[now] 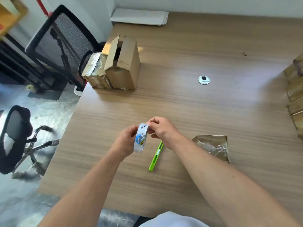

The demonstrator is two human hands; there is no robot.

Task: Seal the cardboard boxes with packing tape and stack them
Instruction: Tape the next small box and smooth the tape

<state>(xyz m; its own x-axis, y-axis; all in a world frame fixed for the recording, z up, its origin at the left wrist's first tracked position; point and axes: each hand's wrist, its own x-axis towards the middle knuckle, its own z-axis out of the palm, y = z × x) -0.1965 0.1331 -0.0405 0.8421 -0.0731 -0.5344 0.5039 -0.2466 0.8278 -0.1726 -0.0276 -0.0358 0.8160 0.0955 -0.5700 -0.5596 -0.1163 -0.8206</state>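
Note:
My left hand (125, 141) grips a roll of packing tape (141, 138) on edge above the wooden table (180, 104). At the roll's top rim, the fingertips of my right hand (161, 130) pinch it. A tall cardboard box (122, 64) with loose top flaps stands at the table's far left. A lower, taped box (95, 72) sits against its left side. A small flat box covered in shiny tape (212, 147) lies to the right of my right forearm.
A green utility knife (155, 156) lies on the table under my right wrist. More taped boxes (296, 95) are stacked at the right edge. White flat sheets (139, 16) lie at the back. Two office chairs (62, 45) stand left of the table. A cable grommet (203, 79) sits mid-table.

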